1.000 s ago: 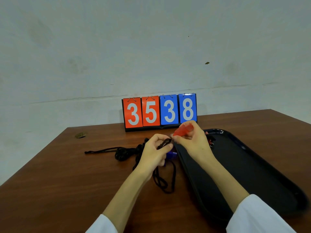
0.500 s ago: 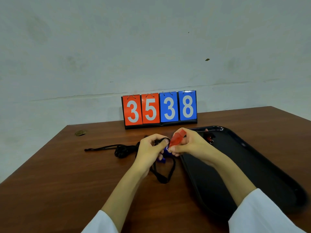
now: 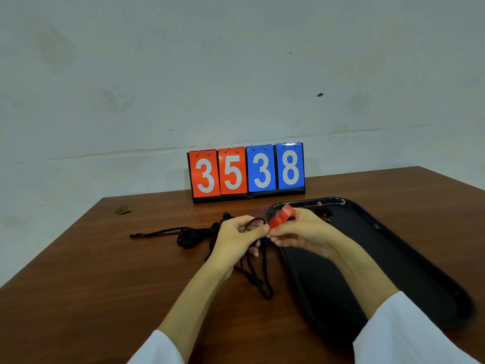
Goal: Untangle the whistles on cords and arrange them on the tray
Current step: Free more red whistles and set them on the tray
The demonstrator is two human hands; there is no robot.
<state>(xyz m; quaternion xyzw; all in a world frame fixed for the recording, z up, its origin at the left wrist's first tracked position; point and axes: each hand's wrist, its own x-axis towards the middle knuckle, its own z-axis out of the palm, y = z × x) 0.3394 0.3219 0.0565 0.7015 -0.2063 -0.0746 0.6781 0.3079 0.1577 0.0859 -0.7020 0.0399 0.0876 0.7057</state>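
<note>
Since a second ago the red whistle (image 3: 282, 217) has dropped; right hand (image 3: 305, 233) fingers pinch it at the far-left rim of the tray (image 3: 388, 258), left hand (image 3: 233, 241) fingers pinch a black cord loop (image 3: 252, 221). We should thread gently, not tug.

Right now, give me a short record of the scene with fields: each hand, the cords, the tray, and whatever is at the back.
left hand: pinches a loop of the cords
right hand: holds the red whistle by the tray's far left corner
cords: black tangle on the table, left of the tray, with loops trailing below the left hand
tray: black, on the right; a small item, dark and red, at its far end, partly hidden
scoreboard: at the back of the table, reads 3538
</note>
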